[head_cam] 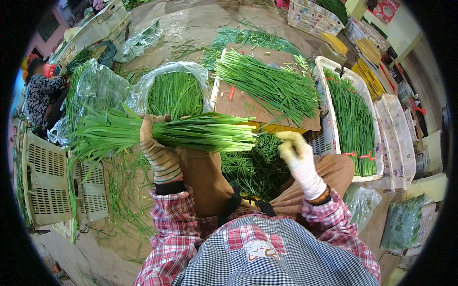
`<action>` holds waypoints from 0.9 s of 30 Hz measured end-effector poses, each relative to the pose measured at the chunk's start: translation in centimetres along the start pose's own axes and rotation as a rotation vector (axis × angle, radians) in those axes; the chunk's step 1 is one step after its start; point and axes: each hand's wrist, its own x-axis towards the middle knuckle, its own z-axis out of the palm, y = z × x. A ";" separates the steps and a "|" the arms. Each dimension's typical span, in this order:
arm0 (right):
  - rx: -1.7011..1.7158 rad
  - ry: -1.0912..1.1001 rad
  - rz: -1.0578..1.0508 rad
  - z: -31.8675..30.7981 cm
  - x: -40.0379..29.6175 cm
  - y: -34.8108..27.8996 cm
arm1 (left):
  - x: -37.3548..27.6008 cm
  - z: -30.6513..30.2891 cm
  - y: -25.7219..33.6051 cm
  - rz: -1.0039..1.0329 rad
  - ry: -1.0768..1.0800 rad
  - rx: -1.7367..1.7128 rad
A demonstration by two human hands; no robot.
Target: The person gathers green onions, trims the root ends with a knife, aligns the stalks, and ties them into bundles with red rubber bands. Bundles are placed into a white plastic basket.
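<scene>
My left hand [154, 143], in a brown knit glove, grips a thick bunch of garlic chives [204, 130] held sideways, its pale cut ends pointing right and its leaves drooping left. Just right of those ends is my right hand [295, 157], in a pale glove, slightly blurred, with thumb and fingers bent; whether a thin blade of leaf lies between its fingertips I cannot tell. Beyond, a long pile of chives [268, 85] lies on a brown board [229, 100] with a red tie [231, 92] on it. Dark green leaf scraps [254, 168] lie below, between my knees.
Behind the held bunch stands a plastic-lined container of chives [175, 93]. At right, a white crate [379, 161] holds bunches tied in red. Plastic crates [48, 182] stand at left, near loose leaves on the floor [125, 200]. Another person [43, 93] sits at far left.
</scene>
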 end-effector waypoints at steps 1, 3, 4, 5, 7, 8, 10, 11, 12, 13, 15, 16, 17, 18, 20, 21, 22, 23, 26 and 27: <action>-0.221 -0.102 -0.057 1.2 0.3 -3.6 | -0.2 -0.7 -0.1 0.064 -0.006 0.128; -0.533 -0.155 -0.237 3.7 1.7 -5.5 | 0.4 -2.1 -1.3 0.084 -0.104 0.100; -0.521 -0.096 -0.385 5.5 2.6 -4.3 | 0.9 -3.3 -1.9 0.041 -0.177 -0.040; -0.525 -0.026 -0.529 6.8 3.4 -2.4 | 0.3 -2.2 -1.8 0.102 -0.168 0.112; -0.279 -0.102 -0.264 7.4 3.9 -2.2 | -1.8 0.5 -0.2 0.237 -0.140 0.427; -0.058 -0.137 -0.061 7.1 3.8 -2.1 | -0.3 -1.9 -0.8 0.377 -0.105 0.742; 0.389 -0.138 0.199 5.7 3.6 -1.4 | -1.1 -0.3 0.8 0.240 0.024 0.375; 0.389 -0.085 0.237 4.3 3.3 -0.8 | -1.4 0.2 1.4 0.171 0.088 0.191; 0.397 -0.033 0.272 2.7 3.0 -0.2 | -0.1 -2.0 1.8 0.113 0.131 0.082; 0.394 0.025 0.309 1.1 2.8 0.7 | 0.0 -2.1 1.9 0.110 0.141 0.048; -0.062 -0.144 0.468 -1.6 2.8 2.2 | 0.1 -2.2 2.0 0.109 0.160 -0.019; -0.614 -0.215 0.212 -2.0 2.4 2.3 | 0.1 -2.4 1.9 0.108 0.128 -0.075; -0.599 -0.212 0.130 -1.9 2.2 2.3 | 0.3 -2.5 1.9 0.104 0.105 -0.091; -0.523 -0.218 0.108 -1.0 2.6 0.7 | 0.2 -2.6 2.2 0.106 0.086 -0.101; -0.392 -0.236 0.068 1.2 3.8 -2.0 | 0.1 -2.6 2.1 0.106 0.073 -0.103; -0.149 -0.236 0.088 2.4 4.5 -2.8 | 0.2 -2.8 2.0 0.096 0.087 -0.105; 0.071 -0.238 0.206 3.4 5.2 -2.4 | 0.5 -2.6 1.6 0.078 0.093 -0.109; 0.292 -0.239 0.321 4.4 5.8 -1.3 | 0.7 -2.4 1.3 0.061 0.099 -0.113; 0.480 -0.214 0.267 5.8 5.8 -0.1 | 0.5 -2.4 1.5 0.059 0.064 -0.113; 0.512 -0.158 0.249 5.9 5.5 -0.1 | 0.5 -2.4 1.4 0.064 0.087 -0.082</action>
